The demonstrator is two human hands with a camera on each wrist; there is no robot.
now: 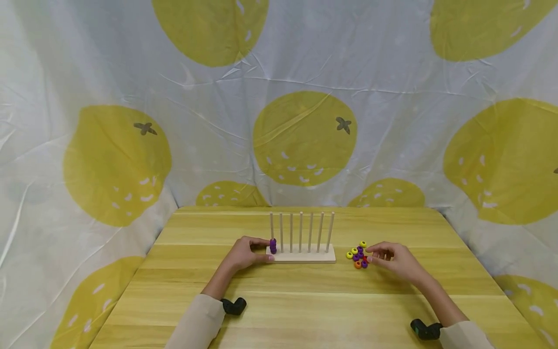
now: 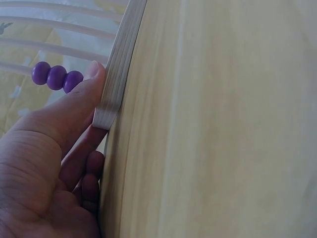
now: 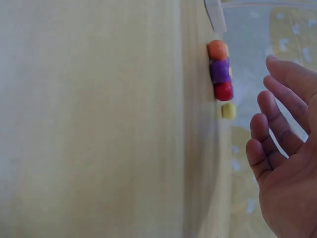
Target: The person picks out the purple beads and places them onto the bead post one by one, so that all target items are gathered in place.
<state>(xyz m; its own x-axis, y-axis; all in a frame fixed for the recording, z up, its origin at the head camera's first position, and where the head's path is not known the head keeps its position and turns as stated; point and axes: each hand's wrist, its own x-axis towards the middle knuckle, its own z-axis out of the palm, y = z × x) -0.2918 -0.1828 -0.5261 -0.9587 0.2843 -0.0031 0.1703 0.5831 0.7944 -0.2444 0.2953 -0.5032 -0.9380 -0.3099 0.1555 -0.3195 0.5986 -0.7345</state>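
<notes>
A wooden peg stand (image 1: 305, 257) with a row of upright rods stands near the table's middle. Purple beads (image 2: 56, 77) are stacked on its leftmost rod. My left hand (image 1: 245, 253) holds the left end of the base, the thumb (image 2: 84, 94) against it and the other fingers lower along its end. To the right of the stand lies a loose group of purple, yellow, orange and red beads (image 1: 349, 255). My right hand (image 1: 394, 261) hovers just right of these beads with fingers loosely bent and nothing between them, as the right wrist view shows.
The wooden table (image 1: 305, 310) reaches back to a hanging cloth (image 1: 383, 135) printed with large yellow fruit. In the right wrist view an orange bead (image 3: 217, 50), a purple bead (image 3: 220, 71), a red bead (image 3: 224, 91) and a yellow bead (image 3: 229, 110) line up.
</notes>
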